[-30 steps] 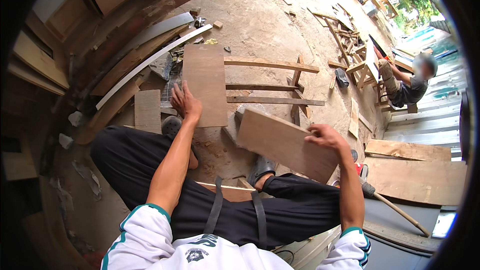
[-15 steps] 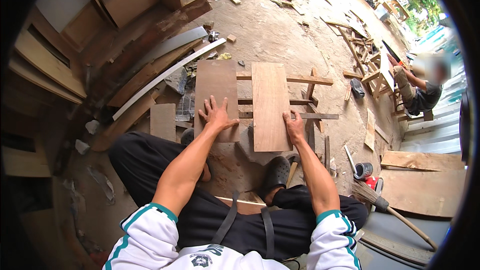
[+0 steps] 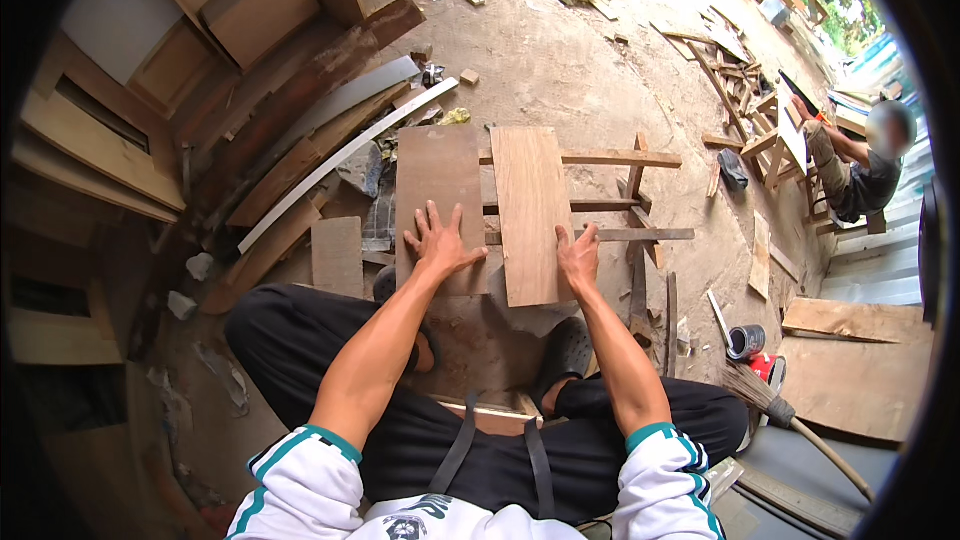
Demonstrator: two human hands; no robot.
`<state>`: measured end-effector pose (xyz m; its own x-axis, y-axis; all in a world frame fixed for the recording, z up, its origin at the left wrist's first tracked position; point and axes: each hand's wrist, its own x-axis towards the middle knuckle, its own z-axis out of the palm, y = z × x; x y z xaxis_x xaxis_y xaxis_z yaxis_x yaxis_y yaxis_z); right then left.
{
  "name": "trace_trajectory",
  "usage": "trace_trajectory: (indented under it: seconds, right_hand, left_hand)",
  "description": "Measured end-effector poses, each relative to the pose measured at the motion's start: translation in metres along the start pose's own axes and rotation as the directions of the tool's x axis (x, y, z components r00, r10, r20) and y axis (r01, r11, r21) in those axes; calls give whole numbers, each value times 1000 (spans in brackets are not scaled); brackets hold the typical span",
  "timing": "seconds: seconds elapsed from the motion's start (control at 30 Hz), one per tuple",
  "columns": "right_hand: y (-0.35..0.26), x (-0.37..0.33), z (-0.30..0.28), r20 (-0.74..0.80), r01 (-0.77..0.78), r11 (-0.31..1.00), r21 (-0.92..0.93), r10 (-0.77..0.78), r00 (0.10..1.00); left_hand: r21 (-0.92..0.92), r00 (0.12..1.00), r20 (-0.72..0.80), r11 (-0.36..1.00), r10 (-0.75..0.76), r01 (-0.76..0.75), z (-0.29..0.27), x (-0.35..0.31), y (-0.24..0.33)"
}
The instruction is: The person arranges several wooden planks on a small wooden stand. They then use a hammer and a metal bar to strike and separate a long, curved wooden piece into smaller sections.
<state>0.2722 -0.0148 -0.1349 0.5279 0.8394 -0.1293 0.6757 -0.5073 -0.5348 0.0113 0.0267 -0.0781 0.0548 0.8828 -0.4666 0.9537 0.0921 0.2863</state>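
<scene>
Your left hand (image 3: 440, 248) spread flat on dark-brown rectangular plywood board (image 3: 438, 165); your right hand (image 3: 579, 258) at right edge of lighter tan plywood rectangle (image 3: 530, 200), pinch unclear; both boards over left end of brown wooden-strip frame (image 3: 620, 157).

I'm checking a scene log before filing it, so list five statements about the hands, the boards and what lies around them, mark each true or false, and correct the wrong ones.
1. The left hand lies with spread fingers on the darker board. True.
2. The right hand is at the right-hand edge of the lighter board. True.
3. The lighter board is stacked on top of the darker board. False: they lie side by side, with a narrow gap between them.
4. Wooden bars stick out to the right past the lighter board. True.
5. The broom is to the left of the person's legs. False: it lies at the lower right.
</scene>
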Motion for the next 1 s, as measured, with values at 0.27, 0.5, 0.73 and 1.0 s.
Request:
trace_trajectory:
  seconds: [0.27,0.5,0.73,1.0]
  right_hand:
    - [23,-65,-43,186,732,634,-250,-710,679]
    - [23,-75,-45,296,747,626,-225,-686,665]
    - [15,-77,-48,300,735,645,-210,-673,676]
    - [9,-71,-46,312,715,671,-194,-649,694]
  left_hand:
    - [-13,1000,6,1000,-10,10,2,-2,-4]
    - [-53,999,-3,998,32,-32,13,2,-13]
    - [-71,999,1,997,38,-38,15,3,-16]
    - [-69,999,8,997,39,-39,19,5,-18]
